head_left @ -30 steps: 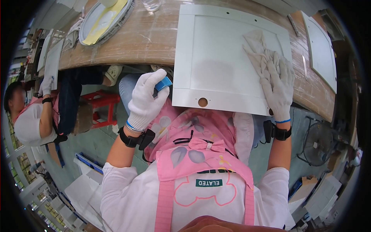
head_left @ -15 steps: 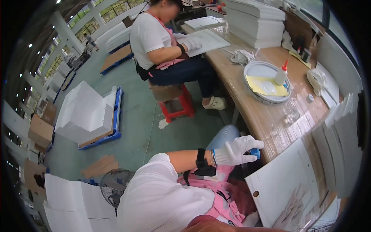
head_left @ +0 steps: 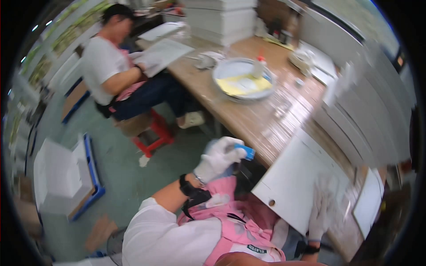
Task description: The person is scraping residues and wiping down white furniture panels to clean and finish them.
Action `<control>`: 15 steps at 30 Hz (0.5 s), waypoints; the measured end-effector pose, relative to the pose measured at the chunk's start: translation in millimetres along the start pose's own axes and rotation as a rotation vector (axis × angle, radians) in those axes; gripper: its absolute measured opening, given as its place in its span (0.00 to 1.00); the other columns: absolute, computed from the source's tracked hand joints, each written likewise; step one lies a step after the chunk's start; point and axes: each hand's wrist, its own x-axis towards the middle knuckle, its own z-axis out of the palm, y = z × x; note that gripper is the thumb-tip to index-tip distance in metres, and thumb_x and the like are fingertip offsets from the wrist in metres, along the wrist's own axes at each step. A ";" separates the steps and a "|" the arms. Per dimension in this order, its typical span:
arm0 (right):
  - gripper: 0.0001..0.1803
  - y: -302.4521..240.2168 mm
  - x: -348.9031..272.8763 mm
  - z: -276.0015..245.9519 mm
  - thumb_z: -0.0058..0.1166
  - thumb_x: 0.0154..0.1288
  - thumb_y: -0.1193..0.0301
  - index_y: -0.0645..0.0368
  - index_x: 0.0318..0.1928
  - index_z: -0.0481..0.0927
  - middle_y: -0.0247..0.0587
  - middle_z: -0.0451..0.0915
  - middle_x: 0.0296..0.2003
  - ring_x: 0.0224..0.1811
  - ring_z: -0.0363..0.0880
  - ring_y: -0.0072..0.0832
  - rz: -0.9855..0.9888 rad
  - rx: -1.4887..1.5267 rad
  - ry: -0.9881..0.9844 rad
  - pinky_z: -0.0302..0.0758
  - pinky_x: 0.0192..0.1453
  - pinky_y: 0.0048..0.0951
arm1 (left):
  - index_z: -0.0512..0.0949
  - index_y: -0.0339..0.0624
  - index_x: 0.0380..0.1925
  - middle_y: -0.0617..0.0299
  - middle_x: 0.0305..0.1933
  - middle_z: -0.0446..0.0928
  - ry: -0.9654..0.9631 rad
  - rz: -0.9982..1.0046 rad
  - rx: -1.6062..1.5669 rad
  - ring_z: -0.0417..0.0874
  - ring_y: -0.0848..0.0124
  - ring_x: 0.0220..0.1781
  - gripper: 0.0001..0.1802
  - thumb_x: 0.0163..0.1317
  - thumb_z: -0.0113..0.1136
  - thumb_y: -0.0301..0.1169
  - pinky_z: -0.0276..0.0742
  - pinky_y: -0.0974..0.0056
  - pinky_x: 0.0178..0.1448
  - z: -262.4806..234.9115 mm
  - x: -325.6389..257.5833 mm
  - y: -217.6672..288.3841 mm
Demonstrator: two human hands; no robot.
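Note:
My left hand [head_left: 218, 158], in a white glove, grips a small blue block [head_left: 245, 152] between thumb and fingers, just off the table's near edge. A white panel [head_left: 293, 177] with a round hole near one corner lies partly over that edge. On the panel's right part rests my right hand [head_left: 322, 210], also gloved, fingers stretched out flat though smeared by motion. What the blue block is exactly, I cannot make out.
Wrapped table [head_left: 248, 122] holds a round tub lid [head_left: 217, 82] with yellow paper and a red-tipped bottle [head_left: 259, 68]. White panels [head_left: 368, 102] stand stacked at right; another panel [head_left: 369, 201] lies nearby. A co-worker [head_left: 106, 62] sits at far left on a red stool [head_left: 155, 133].
The view has turned right, so the scene shifts left. My left hand has raised the blue block, showing more of it. My right hand is now clearer on the panel.

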 end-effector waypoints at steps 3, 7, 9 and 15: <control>0.33 -2.5 12.9 5.4 0.58 0.66 0.66 0.51 0.72 0.71 0.53 0.67 0.72 0.74 0.62 0.55 -0.162 -0.133 0.193 0.55 0.79 0.55 | 0.76 0.38 0.55 0.60 0.46 0.83 0.047 -0.055 -0.088 0.84 0.76 0.39 0.24 0.71 0.63 0.45 0.84 0.67 0.43 6.0 11.0 -9.9; 0.33 6.2 14.1 10.3 0.61 0.63 0.64 0.49 0.70 0.74 0.53 0.69 0.69 0.71 0.63 0.57 -0.073 -0.144 0.192 0.56 0.77 0.56 | 0.76 0.39 0.56 0.59 0.46 0.84 -0.088 -0.107 -0.227 0.82 0.78 0.34 0.27 0.71 0.62 0.51 0.81 0.70 0.38 8.6 35.0 -35.3; 0.31 7.4 16.1 8.4 0.61 0.63 0.63 0.49 0.68 0.76 0.54 0.70 0.68 0.71 0.62 0.58 -0.072 -0.121 0.213 0.56 0.77 0.56 | 0.76 0.40 0.57 0.60 0.46 0.84 -0.125 -0.162 -0.232 0.82 0.77 0.34 0.27 0.71 0.62 0.50 0.82 0.68 0.39 17.8 37.7 -43.0; 0.29 11.5 7.7 5.5 0.62 0.62 0.63 0.50 0.65 0.79 0.57 0.71 0.66 0.70 0.64 0.58 -0.069 -0.127 0.236 0.58 0.76 0.55 | 0.76 0.40 0.57 0.60 0.46 0.83 -0.146 -0.297 -0.215 0.81 0.76 0.35 0.25 0.71 0.63 0.47 0.81 0.67 0.41 30.2 26.0 -54.1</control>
